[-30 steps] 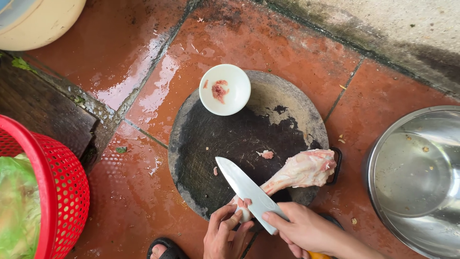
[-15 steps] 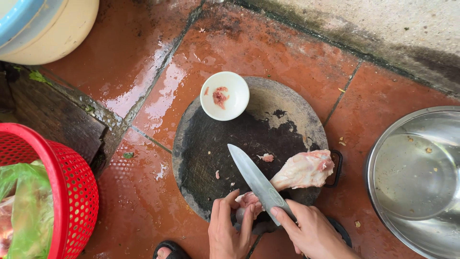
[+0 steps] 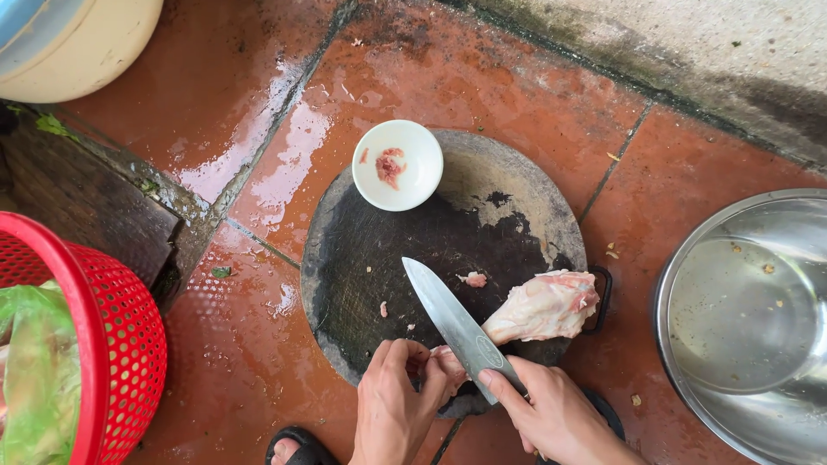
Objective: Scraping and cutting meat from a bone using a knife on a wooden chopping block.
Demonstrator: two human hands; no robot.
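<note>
At the bottom centre of the frame my left hand [image 3: 394, 405] pinches the narrow end of the raw chicken piece [image 3: 541, 308], while my right hand [image 3: 556, 412] is closed around the knife [image 3: 452, 323], index finger along the spine. With my left fingertips so close under the edge, a slip on the wet skin could nick them. Further up, the dark round chopping board [image 3: 388, 258] looks slick, so the meat could skid toward the small white bowl [image 3: 398, 164] or off onto the wet red tiles [image 3: 258, 120].
</note>
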